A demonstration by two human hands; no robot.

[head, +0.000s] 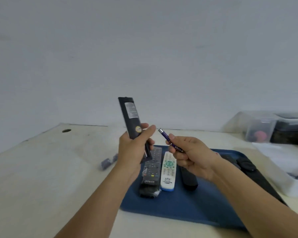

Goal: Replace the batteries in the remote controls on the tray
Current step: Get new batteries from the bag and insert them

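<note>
Above the near-left corner of the blue tray (187, 212), the left hand (132, 152) is closed around the lower part of a black remote control (130, 115), held upright with its back turned toward the camera, so the label and yellow sticker face the person. That is probably deliberate: the battery bay sits on the back, and this tilt puts it within the other hand's reach. The thumb lies across the back of the remote near the sticker, and the fingers wrap round from behind. At the lower end, beneath the palm, a gap seems to show where the cover would be, though the hand hides too much to be sure.

The right hand (193, 155) pinches two purple batteries (170, 140) between thumb and fingertips, end to end or side by side; I cannot tell which. Their silver tip points up and left toward the remote but is a little apart from it. They look ready for loading, so the step in hand is likely inserting fresh cells.

Under the hands, three more remotes lie lengthwise on the tray: a black one in a clear wrapper (150, 176), a white one with green buttons (169, 170) just beside it, and a plain dark one (188, 179) partly under the right wrist. Another long black remote (246, 169) lies along the tray's right edge. On the pale table (50, 169), left of the tray, lie two small bluish cylinders (108, 161), too blurred to name, possibly spent batteries set aside.
</note>
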